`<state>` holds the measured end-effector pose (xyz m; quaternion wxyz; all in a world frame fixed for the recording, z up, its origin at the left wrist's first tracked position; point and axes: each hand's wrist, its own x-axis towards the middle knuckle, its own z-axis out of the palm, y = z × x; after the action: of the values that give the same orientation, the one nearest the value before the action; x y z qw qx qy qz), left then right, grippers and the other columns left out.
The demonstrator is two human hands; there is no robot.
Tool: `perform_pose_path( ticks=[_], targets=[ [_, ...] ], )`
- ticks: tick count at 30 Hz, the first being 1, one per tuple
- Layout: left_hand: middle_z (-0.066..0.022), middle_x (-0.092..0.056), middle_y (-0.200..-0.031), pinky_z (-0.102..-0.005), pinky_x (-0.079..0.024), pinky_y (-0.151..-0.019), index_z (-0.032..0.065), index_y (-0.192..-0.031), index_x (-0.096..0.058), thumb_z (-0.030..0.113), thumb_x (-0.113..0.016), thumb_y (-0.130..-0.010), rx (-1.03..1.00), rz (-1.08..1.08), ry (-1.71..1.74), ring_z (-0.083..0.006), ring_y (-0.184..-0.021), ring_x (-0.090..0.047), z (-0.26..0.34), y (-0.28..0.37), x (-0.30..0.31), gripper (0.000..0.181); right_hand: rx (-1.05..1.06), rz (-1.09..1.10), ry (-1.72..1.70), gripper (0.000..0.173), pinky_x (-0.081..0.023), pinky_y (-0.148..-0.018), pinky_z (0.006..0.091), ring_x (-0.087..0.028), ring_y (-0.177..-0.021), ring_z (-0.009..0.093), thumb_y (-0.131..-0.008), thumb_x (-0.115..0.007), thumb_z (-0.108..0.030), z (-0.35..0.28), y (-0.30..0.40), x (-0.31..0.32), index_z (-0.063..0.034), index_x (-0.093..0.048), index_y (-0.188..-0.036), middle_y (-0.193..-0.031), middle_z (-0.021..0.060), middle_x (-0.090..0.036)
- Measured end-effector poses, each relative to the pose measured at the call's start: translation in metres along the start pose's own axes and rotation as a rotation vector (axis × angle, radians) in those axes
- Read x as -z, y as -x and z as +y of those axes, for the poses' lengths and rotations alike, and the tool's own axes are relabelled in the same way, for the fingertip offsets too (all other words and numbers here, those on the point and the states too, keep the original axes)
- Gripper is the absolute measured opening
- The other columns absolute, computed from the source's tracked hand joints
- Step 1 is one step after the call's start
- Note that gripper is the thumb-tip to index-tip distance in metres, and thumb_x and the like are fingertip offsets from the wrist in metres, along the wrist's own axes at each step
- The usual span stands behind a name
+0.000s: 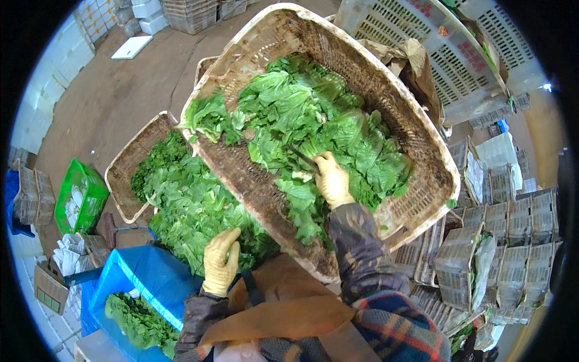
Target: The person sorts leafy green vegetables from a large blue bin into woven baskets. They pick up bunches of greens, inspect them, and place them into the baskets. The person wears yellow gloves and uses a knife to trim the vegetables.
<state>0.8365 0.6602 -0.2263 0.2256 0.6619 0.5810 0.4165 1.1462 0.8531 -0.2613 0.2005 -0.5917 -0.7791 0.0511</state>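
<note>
My right hand [334, 181], in a pale yellow glove, grips a dark-bladed knife [304, 157]. It is inside a large soiled white plastic basket [398, 81], and the blade lies over heads of green leafy lettuce [289, 97]. The knife's tip is partly lost among the leaves. Outside the basket's near left wall, my left hand [220, 258], gloved alike, has its thumb apart from its curled fingers and shows nothing between them. It hovers at the edge of a heap of loose lettuce leaves [194, 203]; whether it touches them I cannot tell.
Behind the leaf heap stands a second soiled basket [131, 167]. A blue-lined container [149, 267] with greens [140, 319] sits at lower left, near a green crate [83, 194]. White crates [434, 50] rise beyond the large basket. Stacked crates [511, 267] fill the right side.
</note>
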Motion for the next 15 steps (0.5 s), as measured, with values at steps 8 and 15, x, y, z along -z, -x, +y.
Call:
perform_pose_path(
  ticks=[8,15],
  targets=[
    [-0.0195,-0.045,-0.152,-0.0447,-0.039,-0.114,0.0041,-0.154,-0.035,0.008,-0.088,-0.067,0.035,0.05,-0.022,-0.0371,-0.139,-0.045,0.003,0.008,0.061,0.102,0.148,-0.172,-0.303,0.033,-0.059,-0.087,0.035,-0.071,-0.098,0.027,-0.075,-0.074,-0.007,-0.181,0.001,0.128,-0.009,-0.072,-0.109,-0.114,0.0078,-0.069],
    [-0.0156,-0.064,-0.131,-0.0366,-0.05,-0.104,0.0065,-0.144,-0.05,0.019,-0.097,-0.058,0.52,0.025,-0.015,-0.0249,-0.119,-0.063,-0.013,0.039,0.089,0.099,-0.093,-0.666,-1.101,0.05,-0.051,-0.096,0.0359,-0.067,-0.108,0.024,-0.088,-0.076,-0.02,-0.243,0.034,0.042,-0.002,-0.061,-0.132,-0.123,0.0142,-0.071]
  ],
)
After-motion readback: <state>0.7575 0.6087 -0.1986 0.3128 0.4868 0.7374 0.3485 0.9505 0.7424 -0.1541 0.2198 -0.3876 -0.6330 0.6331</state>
